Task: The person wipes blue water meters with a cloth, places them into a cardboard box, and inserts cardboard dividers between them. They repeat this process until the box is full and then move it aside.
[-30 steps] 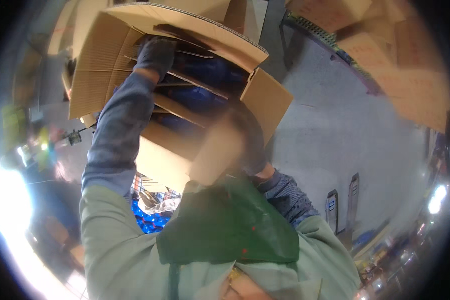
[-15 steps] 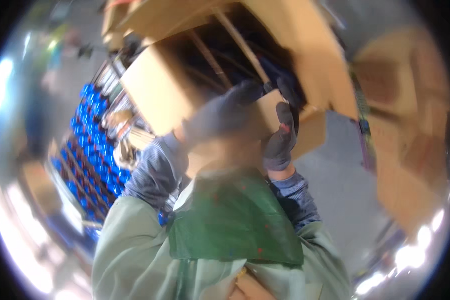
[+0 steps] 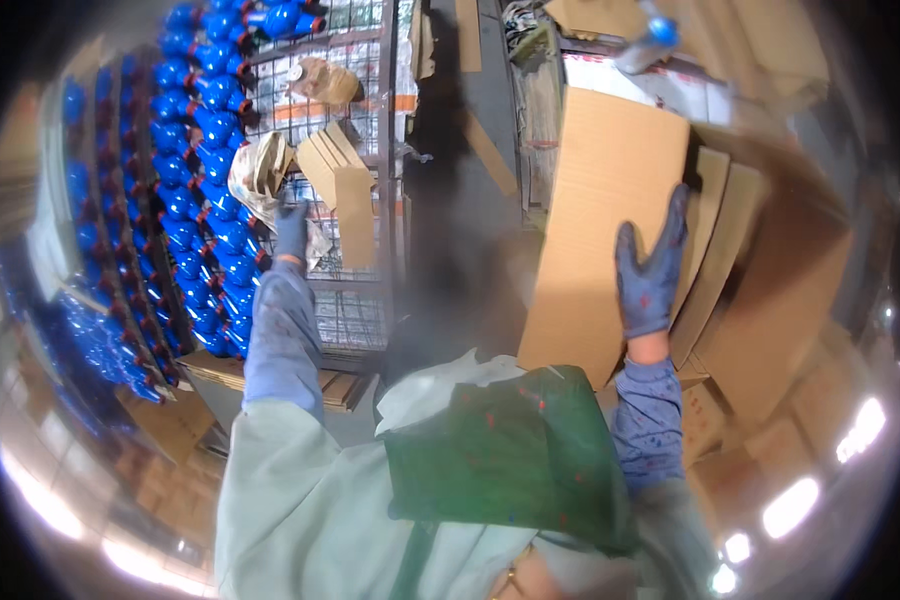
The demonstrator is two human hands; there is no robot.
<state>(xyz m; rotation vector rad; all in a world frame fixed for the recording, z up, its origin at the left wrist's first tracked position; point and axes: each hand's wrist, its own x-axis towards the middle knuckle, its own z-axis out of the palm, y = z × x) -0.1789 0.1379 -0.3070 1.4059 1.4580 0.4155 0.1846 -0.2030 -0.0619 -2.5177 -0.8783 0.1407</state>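
My left hand [image 3: 291,232], in a grey work glove, reaches out over a wire-mesh rack. It is right beside a crumpled beige bundle [image 3: 262,170] and small cardboard strips [image 3: 354,215]. Its fingers are too indistinct to show whether they grip anything. My right hand [image 3: 652,275], gloved too, lies against the edge of a tall plain cardboard panel [image 3: 610,190]. The thumb stands well apart from the stretched fingers. More upright cardboard flaps [image 3: 715,240] are just right of it.
Rows of shiny blue bulb-shaped pieces [image 3: 215,130] with red ends fill the left side, beside the wire-mesh rack [image 3: 355,310]. A clear bottle with a blue cap [image 3: 652,42] is at the far right. Brown cartons [image 3: 790,300] stand on the right. Grey floor shows between.
The view has turned. Both hands were together at a carton with dividers, near a small cardboard piece. Now they are apart, left over the rack, right at the panel, and that piece is not in the right hand.
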